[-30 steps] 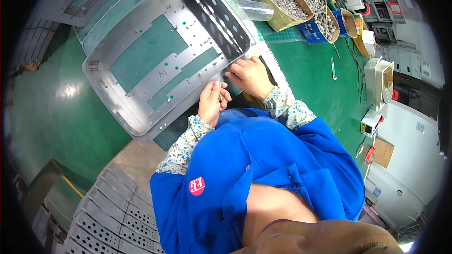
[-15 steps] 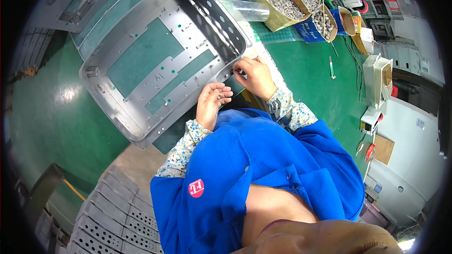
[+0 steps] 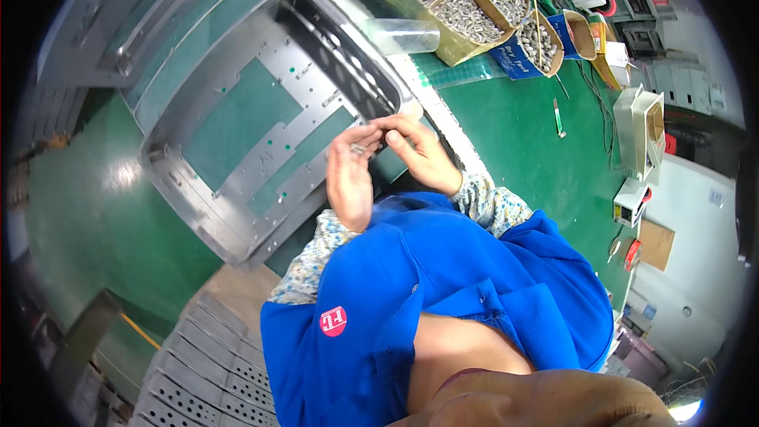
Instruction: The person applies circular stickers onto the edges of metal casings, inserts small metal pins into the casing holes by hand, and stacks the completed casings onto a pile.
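Note:
A large grey sheet-metal housing point(image 3: 170, 182) with rounded corners, raised walls and cut-outs in its floor lies tilted on the green bench ahead of me. Small studs stand up from its floor. At its near right corner my left hand point(image 3: 350, 182) is cupped round small silvery metal studs point(image 3: 358, 149), partly hidden by the fingers. My right hand point(image 3: 427, 156) reaches over from the right, fingers bent and close to the left fingertips. Whether a piece sits between its thumb and fingers is hidden.
Divided cardboard boxes point(image 3: 451, 43) full of small metal parts stand at the far right. A clear plastic tube point(image 3: 403, 35) lies beside them. Farther right are a green-handled tool point(image 3: 558, 120) and a beige bin point(image 3: 632, 130). Perforated grey panels point(image 3: 182, 387) are stacked at lower left.
My right hand has moved left from the housing's corner to my left hand. The left hand has turned and risen a little. The view has shifted slightly.

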